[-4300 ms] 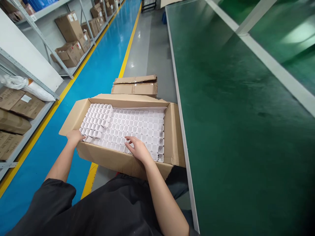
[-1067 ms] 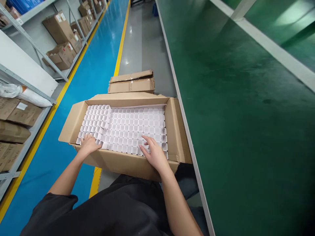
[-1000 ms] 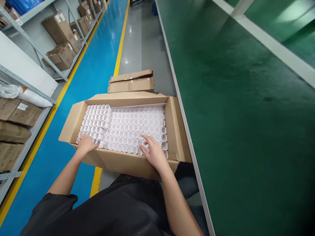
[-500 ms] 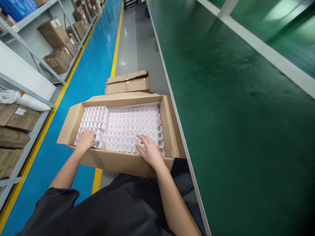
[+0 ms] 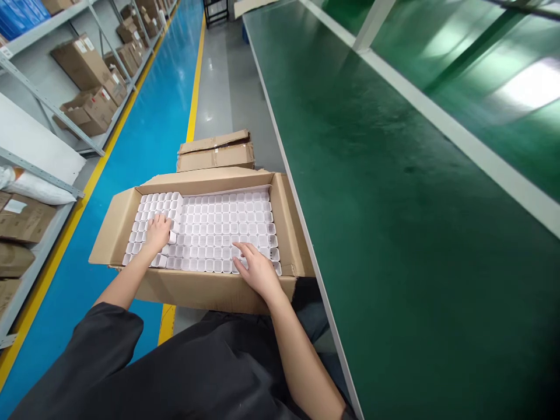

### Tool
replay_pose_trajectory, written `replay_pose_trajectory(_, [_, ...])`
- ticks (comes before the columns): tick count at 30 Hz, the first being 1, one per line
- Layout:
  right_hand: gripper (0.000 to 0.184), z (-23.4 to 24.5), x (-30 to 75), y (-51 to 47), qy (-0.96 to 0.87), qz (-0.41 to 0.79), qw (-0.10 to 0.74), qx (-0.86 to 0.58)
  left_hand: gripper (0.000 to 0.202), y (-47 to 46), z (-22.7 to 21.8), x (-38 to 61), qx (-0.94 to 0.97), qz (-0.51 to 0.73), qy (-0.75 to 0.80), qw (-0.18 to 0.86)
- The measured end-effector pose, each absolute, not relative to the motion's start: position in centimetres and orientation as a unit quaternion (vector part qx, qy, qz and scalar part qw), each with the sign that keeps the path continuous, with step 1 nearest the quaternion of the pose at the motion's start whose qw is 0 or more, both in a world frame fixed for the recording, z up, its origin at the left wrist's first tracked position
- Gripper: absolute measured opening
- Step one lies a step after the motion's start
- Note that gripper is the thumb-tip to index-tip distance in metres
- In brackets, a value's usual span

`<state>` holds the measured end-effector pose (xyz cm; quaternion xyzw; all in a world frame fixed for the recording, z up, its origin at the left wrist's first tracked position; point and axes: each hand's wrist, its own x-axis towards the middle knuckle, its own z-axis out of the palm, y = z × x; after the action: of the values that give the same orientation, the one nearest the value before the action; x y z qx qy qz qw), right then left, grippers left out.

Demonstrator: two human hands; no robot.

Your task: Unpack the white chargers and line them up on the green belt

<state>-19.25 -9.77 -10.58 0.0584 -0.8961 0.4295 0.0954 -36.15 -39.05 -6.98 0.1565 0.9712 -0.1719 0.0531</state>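
An open cardboard box [image 5: 184,290] holds rows of small white square cups [image 5: 214,219]. At its left end, a second layer of cups [image 5: 160,201] stands higher than the rest. My left hand [image 5: 158,233] is closed over this raised layer, its fingers curled round a white cup [image 5: 172,238] that shows tilted beside the thumb. Over the front right rows, my right hand [image 5: 259,271] hovers or rests with thumb and fingers apart and nothing between them. Whether its fingertips touch the cups I cannot tell.
A long green table [image 5: 371,233] runs along the right, its pale edge against the box. Another cardboard box [image 5: 216,156] lies behind on the floor. Metal shelves [image 5: 48,105] with cartons line the left, beyond the blue floor lane [image 5: 149,116].
My left hand has moved from the front edge of the raised layer farther back, closing on a cup. My right hand keeps its place over the cups. The view has shifted slightly right.
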Motion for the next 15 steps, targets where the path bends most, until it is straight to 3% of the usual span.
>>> replay_pose_trajectory(6, [0.030, -10.3, -18.7, -9.5, -0.865, 0.467, 0.175, 0.057, 0.029, -38.9, -5.3, -35.3, 0.169, -0.157, 0.972, 0.039])
replay_pose_trajectory(10, [0.025, -10.1, -17.0, -9.1, -0.874, 0.429, 0.225, 0.029, 0.013, -36.0, -3.2, -35.6, 0.294, -0.098, 0.951, 0.022])
replay_pose_trajectory(12, [0.022, -10.6, -16.7, -8.3, -0.888, 0.393, 0.238, 0.012, 0.014, -32.0, -2.6, -36.3, 0.399, 0.039, 0.915, -0.050])
replay_pose_trajectory(15, [0.021, -11.5, -15.9, -6.6, -0.912, 0.343, 0.225, 0.017, 0.026, -22.7, -0.9, -34.0, 0.580, 0.195, 0.790, -0.045])
